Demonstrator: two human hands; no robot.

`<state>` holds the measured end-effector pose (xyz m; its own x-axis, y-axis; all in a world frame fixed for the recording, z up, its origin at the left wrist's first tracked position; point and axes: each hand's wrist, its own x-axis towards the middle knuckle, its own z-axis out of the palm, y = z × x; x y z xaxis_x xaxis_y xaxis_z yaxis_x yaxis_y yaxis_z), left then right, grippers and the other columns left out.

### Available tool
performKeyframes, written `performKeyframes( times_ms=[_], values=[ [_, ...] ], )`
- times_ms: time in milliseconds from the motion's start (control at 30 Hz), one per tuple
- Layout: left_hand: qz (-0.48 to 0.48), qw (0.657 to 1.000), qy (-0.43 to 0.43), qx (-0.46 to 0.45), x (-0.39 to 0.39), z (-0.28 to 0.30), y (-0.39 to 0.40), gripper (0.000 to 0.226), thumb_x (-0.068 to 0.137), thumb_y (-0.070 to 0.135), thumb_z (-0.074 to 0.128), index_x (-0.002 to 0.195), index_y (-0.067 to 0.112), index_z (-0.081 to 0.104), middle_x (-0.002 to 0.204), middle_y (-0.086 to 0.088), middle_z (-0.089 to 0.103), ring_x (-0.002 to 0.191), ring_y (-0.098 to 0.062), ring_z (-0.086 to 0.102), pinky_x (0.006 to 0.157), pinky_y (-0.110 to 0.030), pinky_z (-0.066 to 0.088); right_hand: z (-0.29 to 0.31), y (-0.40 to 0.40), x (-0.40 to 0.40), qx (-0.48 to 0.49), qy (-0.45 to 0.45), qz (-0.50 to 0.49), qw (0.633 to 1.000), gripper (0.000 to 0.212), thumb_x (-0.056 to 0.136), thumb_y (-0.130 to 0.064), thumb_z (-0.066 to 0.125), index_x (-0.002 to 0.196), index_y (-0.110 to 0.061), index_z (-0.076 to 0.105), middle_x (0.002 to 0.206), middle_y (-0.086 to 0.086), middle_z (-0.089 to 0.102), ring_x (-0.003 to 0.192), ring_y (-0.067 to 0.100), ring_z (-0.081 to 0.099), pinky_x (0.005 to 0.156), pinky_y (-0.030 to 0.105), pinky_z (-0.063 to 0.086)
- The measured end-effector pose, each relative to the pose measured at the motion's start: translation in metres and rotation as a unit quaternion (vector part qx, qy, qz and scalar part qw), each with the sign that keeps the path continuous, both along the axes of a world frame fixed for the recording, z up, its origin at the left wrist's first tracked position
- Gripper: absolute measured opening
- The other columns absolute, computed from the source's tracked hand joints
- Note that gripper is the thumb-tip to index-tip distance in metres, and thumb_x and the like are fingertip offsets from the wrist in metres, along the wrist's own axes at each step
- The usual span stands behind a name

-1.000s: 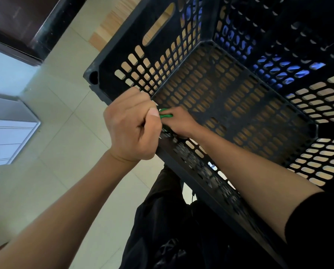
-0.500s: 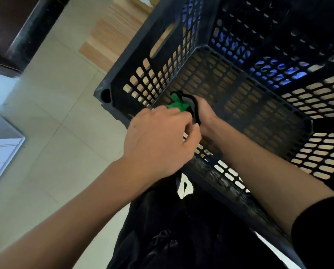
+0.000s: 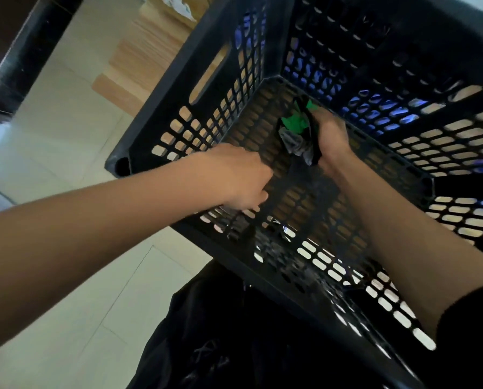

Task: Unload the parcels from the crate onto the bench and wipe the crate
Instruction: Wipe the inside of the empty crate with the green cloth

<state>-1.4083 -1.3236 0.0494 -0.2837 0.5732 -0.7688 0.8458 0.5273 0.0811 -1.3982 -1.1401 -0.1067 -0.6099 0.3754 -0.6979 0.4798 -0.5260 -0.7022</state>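
The black perforated plastic crate (image 3: 333,66) stood tilted toward the camera, its open top facing the person, so that the slotted floor and all four latticed walls were in view. No parcels lay inside it. Against the crate's floor, near the far corner, the right hand (image 3: 331,136) gripped a crumpled cloth (image 3: 298,133), green, grey and black in patches, with its fingers curled round the bundle; the cloth was pressed to the floor of the crate or just above it, and blur made it hard to tell which. The right forearm reached in over the near wall, a black sleeve (image 3: 470,327) covering the upper arm.

The left hand (image 3: 243,178) rested at the near-left rim of the crate, fingers bent down over the edge of the wall and gripping it, the knuckles uppermost. The left forearm came in bare from the lower left.

Below the crate lay the person's black clothing (image 3: 220,332). To the left was a pale tiled floor (image 3: 66,276), and beyond the crate's far-left corner a light wooden surface (image 3: 139,57) with something white and crumpled at its far edge.
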Motion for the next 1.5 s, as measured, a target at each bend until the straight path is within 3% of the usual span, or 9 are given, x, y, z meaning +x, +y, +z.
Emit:
performKeyframes(
  times_ms=[100, 167, 300, 400, 533, 867, 1067, 1267, 1500],
  values=[
    [-0.042, 0.997, -0.003, -0.070, -0.015, -0.041, 0.017, 0.044, 0.107, 0.040, 0.040, 0.144, 0.018, 0.050, 0.139, -0.012, 0.056, 0.122, -0.034, 0.058, 0.098, -0.046, 0.050, 0.002, -0.002, -0.010, 0.112, 0.036, 0.036, 0.992, 0.027, 0.102, -0.017, 0.055, 0.119, -0.005, 0.072, 0.112, 0.004, 0.075, 0.109, 0.019, 0.070, 0.106, 0.040, 0.051],
    [-0.039, 0.992, 0.016, -0.120, -0.023, -0.066, 0.020, 0.046, 0.106, 0.035, 0.044, 0.149, 0.018, 0.046, 0.150, -0.015, 0.047, 0.132, -0.035, 0.051, 0.104, -0.051, 0.048, 0.001, -0.004, -0.018, 0.242, 0.024, 0.133, 0.961, 0.034, 0.104, -0.019, 0.052, 0.132, -0.006, 0.066, 0.128, 0.006, 0.068, 0.120, 0.018, 0.063, 0.110, 0.035, 0.045],
    [0.006, 0.983, 0.017, -0.182, -0.040, -0.097, 0.019, 0.074, 0.105, 0.035, 0.046, 0.163, 0.032, 0.001, 0.168, -0.022, -0.014, 0.156, -0.041, -0.002, 0.119, -0.058, 0.028, -0.005, -0.013, -0.027, 0.430, 0.067, 0.321, 0.841, 0.046, 0.105, -0.017, 0.049, 0.149, -0.006, 0.048, 0.151, 0.016, 0.042, 0.133, 0.031, 0.049, 0.114, 0.027, 0.033],
    [0.023, 0.980, 0.005, -0.199, -0.044, -0.110, 0.016, 0.080, 0.104, 0.033, 0.047, 0.162, 0.035, -0.009, 0.165, -0.021, -0.026, 0.155, -0.040, -0.014, 0.120, -0.059, 0.027, -0.009, -0.027, -0.040, 0.519, 0.047, 0.430, 0.737, 0.051, 0.106, -0.023, 0.045, 0.155, -0.012, 0.036, 0.153, 0.015, 0.033, 0.120, 0.042, 0.056, 0.099, 0.050, 0.050],
    [0.057, 0.978, -0.016, -0.198, -0.042, -0.119, 0.018, 0.085, 0.102, 0.029, 0.052, 0.162, 0.031, -0.009, 0.162, -0.022, -0.032, 0.153, -0.041, -0.021, 0.119, -0.062, 0.028, -0.009, -0.049, -0.069, 0.571, -0.003, 0.486, 0.662, 0.048, 0.103, -0.024, 0.045, 0.149, -0.012, 0.039, 0.149, 0.017, 0.033, 0.112, 0.042, 0.059, 0.079, 0.048, 0.052],
    [0.092, 0.977, -0.036, -0.190, -0.041, -0.129, 0.016, 0.087, 0.102, 0.024, 0.053, 0.162, 0.028, -0.010, 0.158, -0.023, -0.038, 0.150, -0.043, -0.027, 0.119, -0.063, 0.026, -0.021, -0.045, -0.061, 0.615, -0.061, 0.482, 0.621, 0.061, 0.100, -0.031, 0.049, 0.156, -0.013, 0.031, 0.148, 0.018, 0.035, 0.125, 0.040, 0.050, 0.081, 0.052, 0.056],
    [0.101, 0.976, -0.043, -0.190, -0.040, -0.131, 0.017, 0.087, 0.102, 0.026, 0.054, 0.162, 0.027, -0.009, 0.157, -0.023, -0.039, 0.149, -0.043, -0.028, 0.117, -0.063, 0.031, -0.026, -0.036, -0.066, 0.632, -0.049, 0.458, 0.623, 0.045, 0.102, -0.022, 0.051, 0.146, -0.013, 0.046, 0.144, 0.016, 0.040, 0.116, 0.040, 0.058, 0.075, 0.048, 0.054],
    [0.100, 0.974, -0.049, -0.196, -0.039, -0.129, 0.015, 0.087, 0.104, 0.024, 0.052, 0.161, 0.028, -0.013, 0.155, -0.022, -0.043, 0.148, -0.042, -0.032, 0.118, -0.063, 0.029, -0.025, -0.035, -0.074, 0.626, -0.070, 0.386, 0.674, 0.039, 0.102, -0.017, 0.050, 0.141, -0.016, 0.053, 0.141, 0.013, 0.046, 0.096, 0.042, 0.068, 0.070, 0.044, 0.052],
    [0.102, 0.973, -0.058, -0.201, -0.039, -0.128, 0.016, 0.085, 0.105, 0.029, 0.050, 0.161, 0.027, -0.014, 0.154, -0.022, -0.044, 0.147, -0.042, -0.033, 0.117, -0.065, 0.029, -0.029, -0.038, -0.069, 0.599, -0.100, 0.309, 0.732, 0.029, 0.101, -0.023, 0.056, 0.128, -0.018, 0.065, 0.131, 0.012, 0.053, 0.096, 0.041, 0.067, 0.074, 0.042, 0.052]
  ],
)
